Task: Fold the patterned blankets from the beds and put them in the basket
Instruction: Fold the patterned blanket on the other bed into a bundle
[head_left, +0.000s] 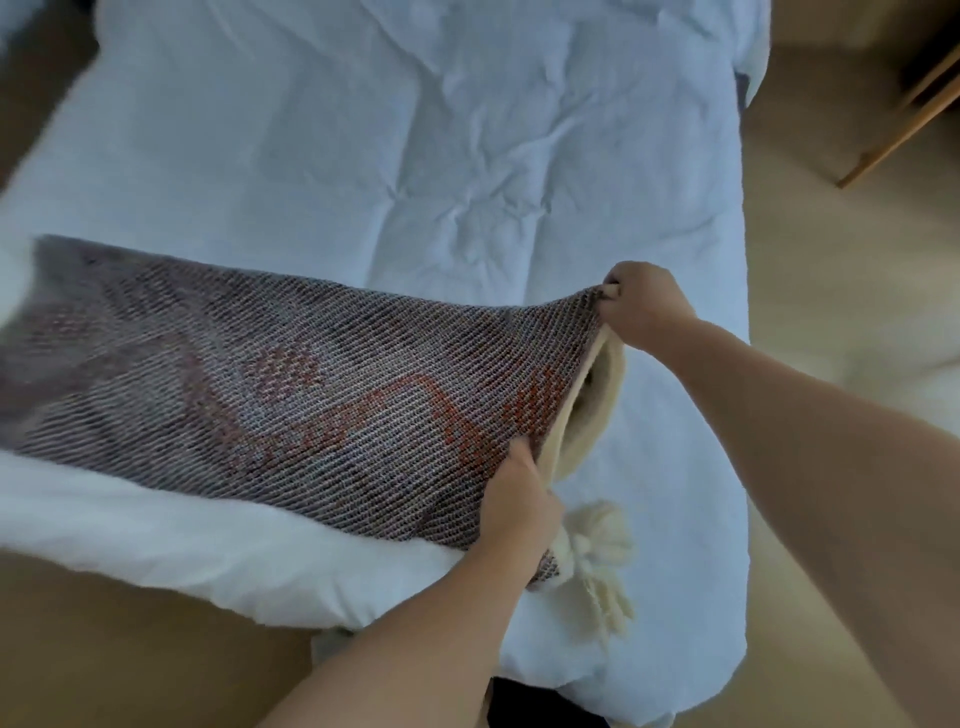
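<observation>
A patterned blanket (270, 374), dark woven with red-orange markings and a cream underside, lies as a long band across the foot of a bed covered by a white duvet (415, 156). My right hand (641, 304) grips the blanket's far right corner and lifts it off the duvet. My left hand (519, 499) holds the near right corner, just above a cream tassel (597, 551). The raised end shows the cream lining between my hands. The blanket's left end is blurred. No basket is in view.
Beige floor runs along the right side of the bed and in front of it at the lower left. Wooden furniture legs (898, 119) stand at the upper right. A pale object (924, 374) sits at the right edge.
</observation>
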